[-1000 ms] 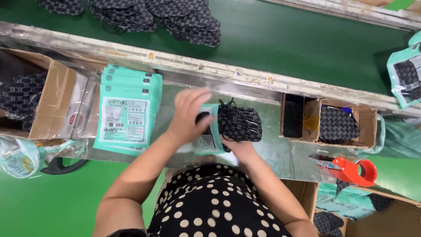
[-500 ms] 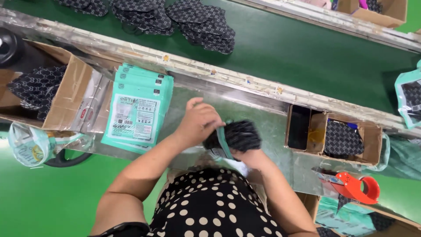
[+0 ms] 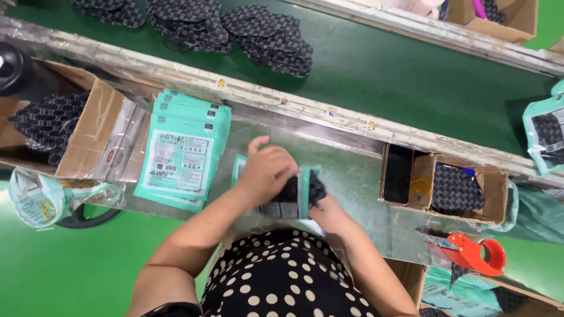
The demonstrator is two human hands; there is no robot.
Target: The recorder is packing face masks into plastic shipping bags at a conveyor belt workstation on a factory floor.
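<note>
Pouch: teal pouch with dark patterned masks partly inside it, lying at the near edge of the metal counter, between both hands.
Left hand: left hand lies on top of the pouch, fingers curled together and pressing down on the pouch and the masks in it.
Right hand: right hand comes in from the near edge under the pouch's right end; its fingers are hidden by the pouch, so their grip cannot be told.
Pouch stack: stack of flat teal pouches just left of the left hand, fanned out, reaching to the counter's near edge.
Left box: open cardboard box at the counter's left end, holding dark masks.
Right box: smaller cardboard box towards the counter's right end, one compartment with dark masks, the other dark and unclear.
Tape: red tape dispenser at the near right corner.
Belt: green belt beyond the counter's far edge, with heaps of dark masks on it.
</note>
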